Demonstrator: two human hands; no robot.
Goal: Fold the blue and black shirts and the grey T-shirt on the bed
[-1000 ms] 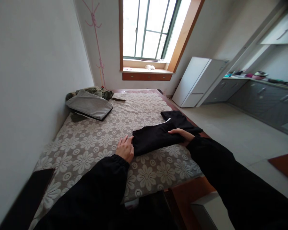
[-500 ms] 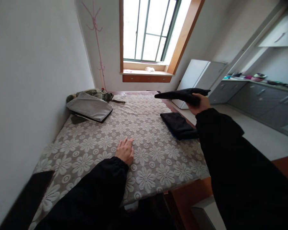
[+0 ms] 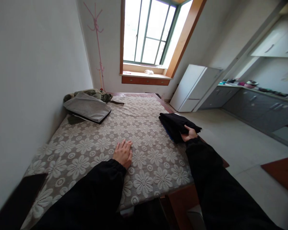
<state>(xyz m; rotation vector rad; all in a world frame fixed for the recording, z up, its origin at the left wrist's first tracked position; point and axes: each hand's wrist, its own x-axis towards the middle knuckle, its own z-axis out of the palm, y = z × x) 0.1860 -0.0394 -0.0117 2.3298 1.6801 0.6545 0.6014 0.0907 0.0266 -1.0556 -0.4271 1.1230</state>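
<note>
My left hand (image 3: 123, 154) lies flat, palm down, on the flower-patterned tablecloth (image 3: 144, 184), its fingers stretched out. At the right edge of the table my right hand (image 3: 190, 134) grips the near side of a folded black garment (image 3: 179, 120), thumb on top. That garment rests on another folded dark cloth, of which only a thin blue edge and part of the left side show. Whether my fingers also touch the lower cloth cannot be seen.
At the table's far left, a grey folded cloth (image 3: 87, 107) sits on an olive-green bundle (image 3: 93, 93) with a strap. A dark flat object (image 3: 26, 199) lies at the near left corner. Beyond stand a pink coat rack (image 3: 98, 48), a white fridge (image 3: 192, 86) and grey kitchen cabinets (image 3: 249, 103).
My right hand has come down with the black garment, from above the table onto the folded dark cloth. My left hand stays flat on the tablecloth. The view has shifted slightly.
</note>
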